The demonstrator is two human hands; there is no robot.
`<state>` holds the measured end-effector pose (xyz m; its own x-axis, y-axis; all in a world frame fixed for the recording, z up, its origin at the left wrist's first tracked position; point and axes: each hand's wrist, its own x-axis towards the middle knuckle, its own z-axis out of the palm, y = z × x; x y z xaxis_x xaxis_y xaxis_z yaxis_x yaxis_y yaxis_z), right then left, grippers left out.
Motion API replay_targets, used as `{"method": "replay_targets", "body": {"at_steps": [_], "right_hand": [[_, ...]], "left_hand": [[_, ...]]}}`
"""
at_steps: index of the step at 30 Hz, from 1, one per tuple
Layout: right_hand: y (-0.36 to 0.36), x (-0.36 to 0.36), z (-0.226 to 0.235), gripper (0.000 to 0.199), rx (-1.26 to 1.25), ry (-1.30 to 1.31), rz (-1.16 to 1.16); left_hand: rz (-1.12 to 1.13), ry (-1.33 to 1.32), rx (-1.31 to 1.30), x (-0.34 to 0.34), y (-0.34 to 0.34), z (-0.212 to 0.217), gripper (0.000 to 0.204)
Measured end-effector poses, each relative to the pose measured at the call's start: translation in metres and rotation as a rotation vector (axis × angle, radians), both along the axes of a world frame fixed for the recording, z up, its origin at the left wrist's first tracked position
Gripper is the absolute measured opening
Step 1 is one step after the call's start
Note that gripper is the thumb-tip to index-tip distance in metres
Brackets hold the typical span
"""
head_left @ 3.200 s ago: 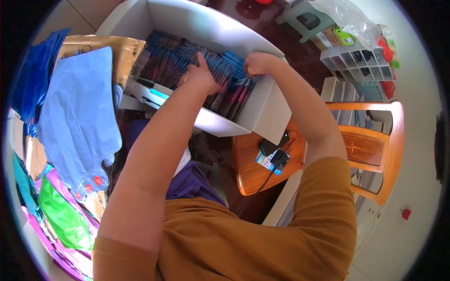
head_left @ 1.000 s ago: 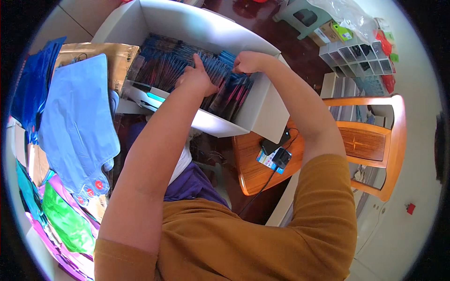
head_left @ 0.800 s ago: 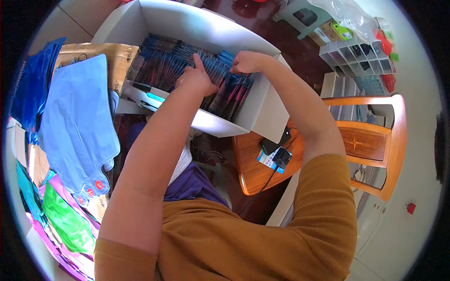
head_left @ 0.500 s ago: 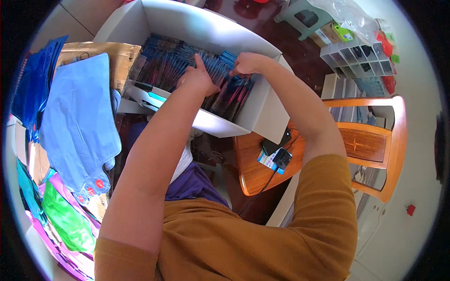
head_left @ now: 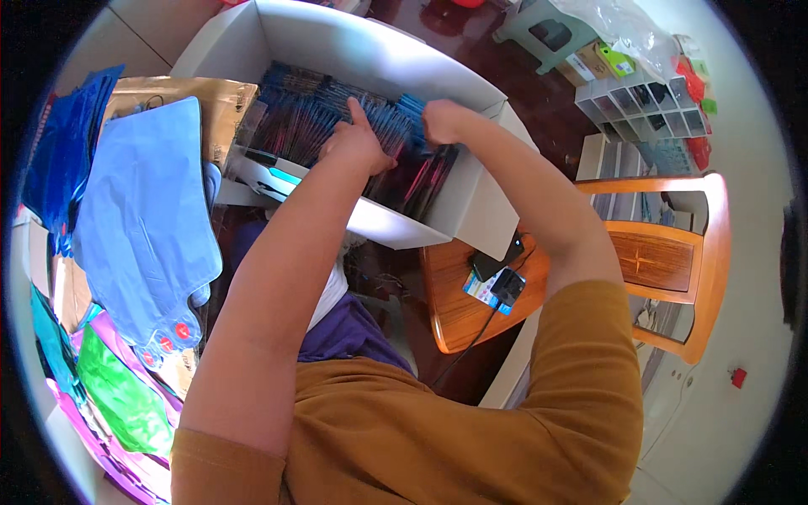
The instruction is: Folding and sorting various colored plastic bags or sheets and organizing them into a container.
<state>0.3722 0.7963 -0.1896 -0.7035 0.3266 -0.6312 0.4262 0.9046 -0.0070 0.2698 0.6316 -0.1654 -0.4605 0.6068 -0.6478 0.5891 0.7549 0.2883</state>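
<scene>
Left hand point(head_left: 360, 148), fingers spread, lies on packets point(head_left: 290, 118) in the box point(head_left: 358, 35) at twelve o'clock; right hand point(head_left: 442, 123) curled, can't tell on what

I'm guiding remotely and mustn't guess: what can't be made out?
All in the head view:
Right hand: fingertips hidden behind the hand itself; grip unclear.
Left hand: palm side hidden by its own back.
Packets: lower ends hidden by neighbouring packets.
Card: partly covered by the black device.
Red object, top centre: cut off by the top edge.
</scene>
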Motion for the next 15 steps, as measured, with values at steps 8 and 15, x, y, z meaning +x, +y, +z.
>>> {"method": "replay_targets", "body": {"at_steps": [8, 15], "right_hand": [[-0.007, 0.005, -0.004, 0.059, -0.06, 0.411, 0.017], [-0.01, 0.003, 0.005, 0.064, -0.12, 0.422, 0.07]], "left_hand": [[-0.017, 0.016, -0.008, -0.001, 0.0, -0.004, 0.13], [0.003, -0.005, 0.02, -0.004, -0.002, -0.007, 0.135]]}}
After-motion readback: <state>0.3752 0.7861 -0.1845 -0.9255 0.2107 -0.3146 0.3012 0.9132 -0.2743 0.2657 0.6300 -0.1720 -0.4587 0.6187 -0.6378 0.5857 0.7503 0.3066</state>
